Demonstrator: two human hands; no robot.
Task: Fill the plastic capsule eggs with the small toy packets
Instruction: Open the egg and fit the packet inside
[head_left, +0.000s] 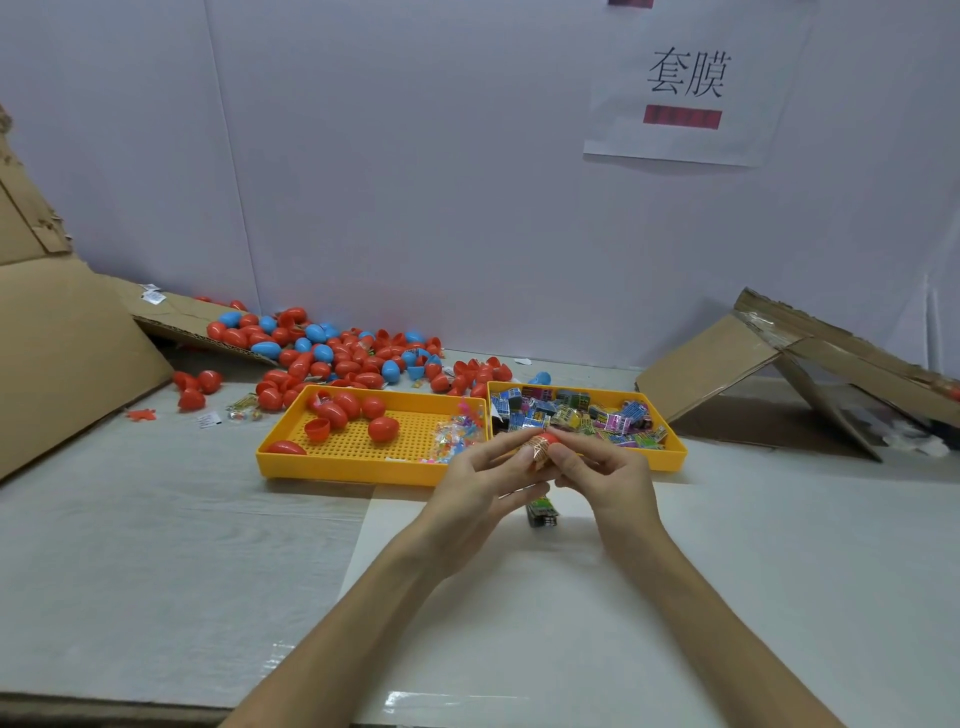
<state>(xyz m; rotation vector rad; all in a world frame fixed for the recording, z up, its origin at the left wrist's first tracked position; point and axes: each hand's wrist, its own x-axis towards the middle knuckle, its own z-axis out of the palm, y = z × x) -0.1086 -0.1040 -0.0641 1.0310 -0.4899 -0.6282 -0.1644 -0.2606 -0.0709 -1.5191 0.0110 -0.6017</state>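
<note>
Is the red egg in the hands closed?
Not closed. A toy packet sticks out of the red egg, pinched by left hand and right hand.

Both hands at a red egg (550, 439), just in front of the packet tray (670, 460).
Left hand (480, 480) and right hand (605, 480) pinch it with a packet (539, 451) against it; spare packet (543, 512) lies nearer than the tray; egg heap (332, 353) behind-left.

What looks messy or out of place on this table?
The red and blue plastic capsule eggs lie spilled in a loose heap behind the yellow plastic trays. One dark green toy packet lies alone on the pale table beneath the left hand and right hand, outside the trays.
</note>
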